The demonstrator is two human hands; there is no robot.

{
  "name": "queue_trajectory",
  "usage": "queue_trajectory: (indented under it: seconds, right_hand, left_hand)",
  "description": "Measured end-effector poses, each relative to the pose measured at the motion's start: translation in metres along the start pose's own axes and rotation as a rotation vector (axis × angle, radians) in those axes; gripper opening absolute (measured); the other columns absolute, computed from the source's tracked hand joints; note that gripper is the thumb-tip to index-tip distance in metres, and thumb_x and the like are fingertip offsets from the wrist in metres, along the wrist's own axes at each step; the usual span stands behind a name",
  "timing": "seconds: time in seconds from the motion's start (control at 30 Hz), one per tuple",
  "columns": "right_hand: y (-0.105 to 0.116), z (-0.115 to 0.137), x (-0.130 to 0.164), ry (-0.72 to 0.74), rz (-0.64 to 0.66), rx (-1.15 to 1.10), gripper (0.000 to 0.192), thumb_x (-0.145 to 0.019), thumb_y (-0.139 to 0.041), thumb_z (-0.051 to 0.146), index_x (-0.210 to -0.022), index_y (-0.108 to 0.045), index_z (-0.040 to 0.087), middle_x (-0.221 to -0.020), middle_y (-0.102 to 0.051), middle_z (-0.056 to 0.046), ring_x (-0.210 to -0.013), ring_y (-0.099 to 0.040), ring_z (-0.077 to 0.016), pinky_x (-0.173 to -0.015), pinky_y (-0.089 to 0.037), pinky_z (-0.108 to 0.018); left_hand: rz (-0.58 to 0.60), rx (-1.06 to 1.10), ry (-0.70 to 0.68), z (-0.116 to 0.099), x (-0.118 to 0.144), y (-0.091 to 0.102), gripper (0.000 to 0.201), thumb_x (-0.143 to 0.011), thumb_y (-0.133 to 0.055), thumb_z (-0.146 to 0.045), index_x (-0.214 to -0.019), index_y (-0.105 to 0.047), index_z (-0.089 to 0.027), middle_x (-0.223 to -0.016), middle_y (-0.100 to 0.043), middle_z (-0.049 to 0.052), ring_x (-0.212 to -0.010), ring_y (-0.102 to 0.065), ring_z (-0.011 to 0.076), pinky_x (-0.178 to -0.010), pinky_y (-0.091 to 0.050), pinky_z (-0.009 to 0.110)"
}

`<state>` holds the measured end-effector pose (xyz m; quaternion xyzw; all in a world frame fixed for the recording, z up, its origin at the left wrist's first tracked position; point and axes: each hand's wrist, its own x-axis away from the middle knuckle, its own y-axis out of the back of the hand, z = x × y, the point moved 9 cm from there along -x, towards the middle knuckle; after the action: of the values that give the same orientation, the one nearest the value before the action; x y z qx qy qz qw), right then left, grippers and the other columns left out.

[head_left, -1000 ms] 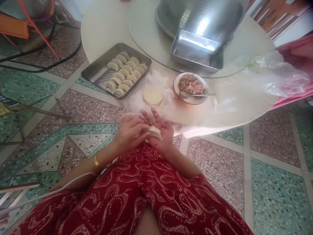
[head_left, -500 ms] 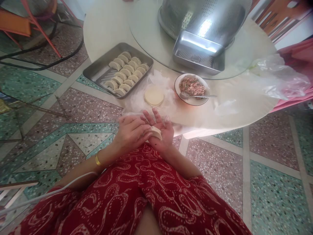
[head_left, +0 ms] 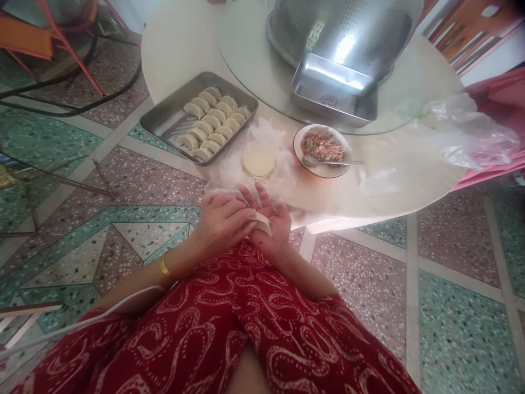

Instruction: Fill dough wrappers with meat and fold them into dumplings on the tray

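A pale half-moon dumpling (head_left: 262,223) lies across the palm side of my right hand (head_left: 279,225), which is turned up with several fingers spread and flour on the tips. My left hand (head_left: 221,220) comes from the left, its fingers bent together and pinching the dumpling's left end, which they hide. Just beyond my hands, a stack of round dumpling wrappers (head_left: 258,161) sits on crumpled clear plastic (head_left: 229,174). To its right is a white bowl (head_left: 298,143) of minced filling (head_left: 324,144), with a metal spoon (head_left: 336,162) resting in it.
At the left of the round table (head_left: 180,38), a metal tray (head_left: 164,123) holds rows of dumplings. A glass turntable (head_left: 241,60) carries a large perforated steel colander (head_left: 287,27) and a smaller metal tray (head_left: 301,101). A plastic bag (head_left: 471,131) lies at the right edge.
My left fingers have closed down slightly further over the dumpling's end. The dumpling and my right hand stay in almost the same place.
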<state>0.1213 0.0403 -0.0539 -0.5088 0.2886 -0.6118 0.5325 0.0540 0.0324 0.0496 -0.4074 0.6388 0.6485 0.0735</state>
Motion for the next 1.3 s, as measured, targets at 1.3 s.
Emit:
queue_trajectory:
  seconds: [1.3]
  right_hand:
    - [0.002, 0.004, 0.000, 0.047, 0.006, 0.042, 0.043, -0.088, -0.038, 0.054, -0.114, -0.061, 0.028, -0.117, -0.070, -0.005, -0.109, -0.064, -0.0202, -0.102, -0.044, -0.045]
  left_hand:
    - [0.019, 0.094, 0.161, 0.013, 0.016, -0.007, 0.012, -0.089, -0.061, -0.027, -0.078, -0.060, -0.020, -0.080, -0.069, 0.001, -0.081, -0.059, 0.0194, -0.077, -0.037, 0.038]
